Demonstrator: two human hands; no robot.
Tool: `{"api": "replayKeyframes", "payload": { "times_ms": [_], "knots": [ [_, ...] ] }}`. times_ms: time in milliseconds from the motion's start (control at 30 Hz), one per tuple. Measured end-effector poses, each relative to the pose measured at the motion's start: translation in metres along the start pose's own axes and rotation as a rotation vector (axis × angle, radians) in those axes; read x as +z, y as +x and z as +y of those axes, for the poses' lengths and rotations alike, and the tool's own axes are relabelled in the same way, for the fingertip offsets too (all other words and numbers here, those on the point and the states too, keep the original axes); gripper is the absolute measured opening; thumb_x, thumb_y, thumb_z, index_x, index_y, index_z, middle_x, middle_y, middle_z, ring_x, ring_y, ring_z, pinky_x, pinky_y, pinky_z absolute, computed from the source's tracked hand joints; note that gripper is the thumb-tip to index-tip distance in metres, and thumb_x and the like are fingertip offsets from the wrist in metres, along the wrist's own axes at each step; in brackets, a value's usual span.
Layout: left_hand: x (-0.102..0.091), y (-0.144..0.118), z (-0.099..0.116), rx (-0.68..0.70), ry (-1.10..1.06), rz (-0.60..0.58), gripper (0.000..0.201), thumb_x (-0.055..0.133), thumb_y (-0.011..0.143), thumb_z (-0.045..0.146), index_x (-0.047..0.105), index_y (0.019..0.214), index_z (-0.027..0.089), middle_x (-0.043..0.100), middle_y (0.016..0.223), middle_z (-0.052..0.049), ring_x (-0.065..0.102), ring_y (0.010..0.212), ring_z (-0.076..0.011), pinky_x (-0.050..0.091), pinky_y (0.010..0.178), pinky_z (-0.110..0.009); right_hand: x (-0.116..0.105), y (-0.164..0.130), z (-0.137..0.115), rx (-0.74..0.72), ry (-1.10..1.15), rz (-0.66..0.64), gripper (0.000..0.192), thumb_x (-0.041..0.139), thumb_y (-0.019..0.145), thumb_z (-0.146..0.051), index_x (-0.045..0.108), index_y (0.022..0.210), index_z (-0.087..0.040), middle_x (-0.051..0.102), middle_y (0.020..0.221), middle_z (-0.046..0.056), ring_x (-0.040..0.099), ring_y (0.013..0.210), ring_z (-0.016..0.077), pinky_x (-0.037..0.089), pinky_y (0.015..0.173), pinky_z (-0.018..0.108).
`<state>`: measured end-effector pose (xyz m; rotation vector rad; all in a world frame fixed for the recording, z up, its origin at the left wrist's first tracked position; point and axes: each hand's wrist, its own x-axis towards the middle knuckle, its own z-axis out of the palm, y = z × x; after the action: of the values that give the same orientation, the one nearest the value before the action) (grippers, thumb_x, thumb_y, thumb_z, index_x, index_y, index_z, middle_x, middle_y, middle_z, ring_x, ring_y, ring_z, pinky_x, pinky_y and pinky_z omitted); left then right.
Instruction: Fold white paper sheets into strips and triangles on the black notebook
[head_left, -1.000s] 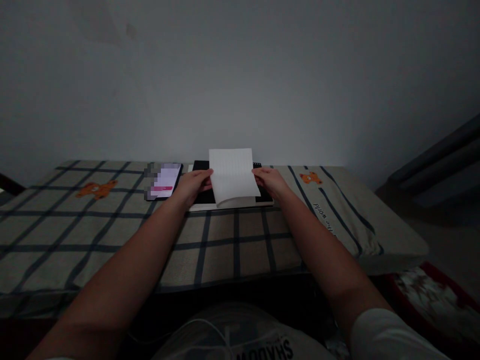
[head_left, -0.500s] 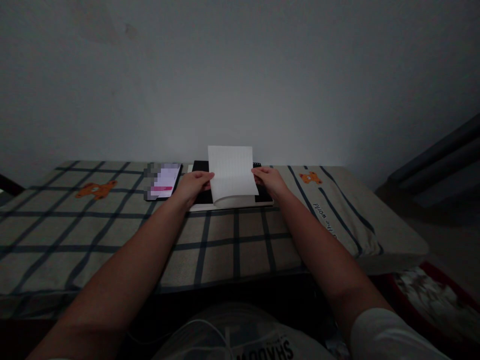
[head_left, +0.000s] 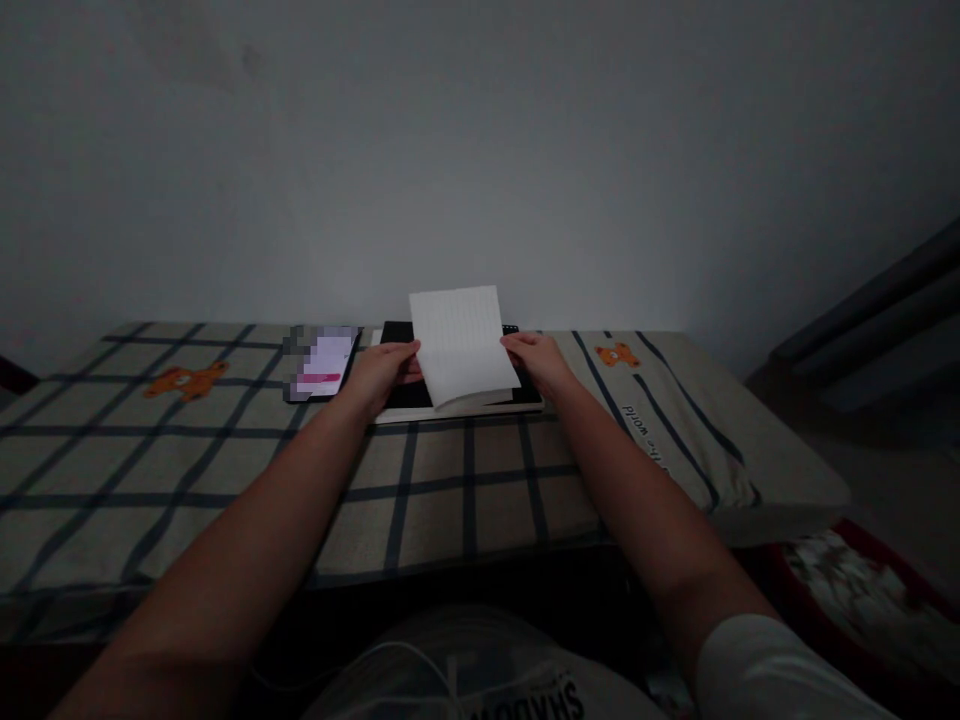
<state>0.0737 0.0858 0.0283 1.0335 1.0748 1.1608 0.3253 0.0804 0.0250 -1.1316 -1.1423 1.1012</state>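
Observation:
A white lined sheet of paper [head_left: 459, 335] is held up by its two side edges, tilted, its lower end curving down near a black-covered notebook [head_left: 399, 396]. My left hand [head_left: 384, 376] pinches the sheet's left edge between thumb and fingers. On the opposite edge, my right hand [head_left: 538, 362] is closed in a similar pinch. The notebook lies flat on the cloth, with binding holes showing at its far right and white pages along its near side. The sheet hides the notebook's middle.
A tablet or phone with a lit, partly blurred screen [head_left: 324, 364] lies left of the notebook. Checked cloth with bear prints [head_left: 469, 500] covers the table. A pale wall [head_left: 480, 150] rises behind. A red-rimmed container [head_left: 862, 590] stands low at the right.
The sheet has turned slightly, its top shifting left and its lower right corner swinging right. Its bottom curl looks flatter. Both hands keep their pinch on the edges.

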Motion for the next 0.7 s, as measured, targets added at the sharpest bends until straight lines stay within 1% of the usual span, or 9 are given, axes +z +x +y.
{"api": "replayKeyframes", "payload": {
  "times_ms": [167, 233, 333, 467, 600, 700],
  "knots": [
    [-0.0013, 0.0009, -0.0031, 0.027, 0.073, -0.029, 0.02, 0.076, 0.071, 0.03, 0.068, 0.078, 0.012, 0.069, 0.079, -0.006, 0.064, 0.07, -0.0115, 0.055, 0.071, -0.023, 0.0001, 0.0019, -0.0005, -0.027, 0.002, 0.062, 0.011, 0.07, 0.07, -0.026, 0.068, 0.073, -0.016, 0.066, 0.066, 0.001, 0.055, 0.059, 0.0098, 0.048, 0.066, 0.027],
    [-0.0009, -0.0001, -0.0032, 0.042, 0.096, -0.006, 0.021, 0.077, 0.069, 0.03, 0.067, 0.075, 0.012, 0.068, 0.077, -0.005, 0.063, 0.07, -0.011, 0.055, 0.072, -0.023, -0.0002, 0.0018, -0.0004, -0.011, 0.025, 0.047, 0.009, 0.07, 0.071, -0.025, 0.068, 0.074, -0.016, 0.066, 0.066, 0.001, 0.055, 0.059, 0.0097, 0.049, 0.067, 0.027],
    [0.0005, -0.0024, -0.0016, 0.08, 0.103, 0.051, 0.021, 0.078, 0.068, 0.03, 0.066, 0.072, 0.013, 0.068, 0.075, -0.004, 0.062, 0.068, -0.0108, 0.054, 0.072, -0.024, -0.001, 0.0007, -0.0004, 0.04, 0.069, -0.021, 0.006, 0.07, 0.073, -0.023, 0.069, 0.075, -0.018, 0.067, 0.069, 0.001, 0.056, 0.06, 0.009, 0.049, 0.067, 0.026],
    [0.0014, -0.004, 0.001, 0.122, 0.118, 0.109, 0.021, 0.077, 0.068, 0.031, 0.066, 0.072, 0.013, 0.068, 0.075, -0.004, 0.062, 0.069, -0.0119, 0.054, 0.072, -0.025, -0.0009, -0.0012, -0.0013, 0.104, 0.067, -0.087, 0.003, 0.068, 0.076, -0.021, 0.07, 0.076, -0.018, 0.067, 0.07, 0.001, 0.057, 0.062, 0.008, 0.049, 0.067, 0.023],
    [0.0005, -0.0019, 0.0005, 0.14, 0.105, 0.118, 0.023, 0.077, 0.069, 0.033, 0.067, 0.075, 0.013, 0.069, 0.078, -0.005, 0.063, 0.071, -0.0127, 0.054, 0.071, -0.026, 0.0008, -0.0021, -0.0013, 0.1, 0.057, -0.084, 0.004, 0.068, 0.076, -0.018, 0.069, 0.072, -0.018, 0.066, 0.067, 0.001, 0.057, 0.061, 0.0075, 0.048, 0.066, 0.023],
    [-0.0006, 0.0003, -0.0011, 0.105, 0.063, 0.084, 0.023, 0.076, 0.07, 0.034, 0.067, 0.077, 0.014, 0.069, 0.081, -0.006, 0.064, 0.072, -0.013, 0.055, 0.071, -0.027, 0.0009, -0.0007, 0.0004, 0.06, 0.032, -0.054, 0.004, 0.068, 0.075, -0.019, 0.069, 0.072, -0.017, 0.066, 0.065, 0.0, 0.055, 0.059, 0.0076, 0.048, 0.065, 0.023]
  ]
}}
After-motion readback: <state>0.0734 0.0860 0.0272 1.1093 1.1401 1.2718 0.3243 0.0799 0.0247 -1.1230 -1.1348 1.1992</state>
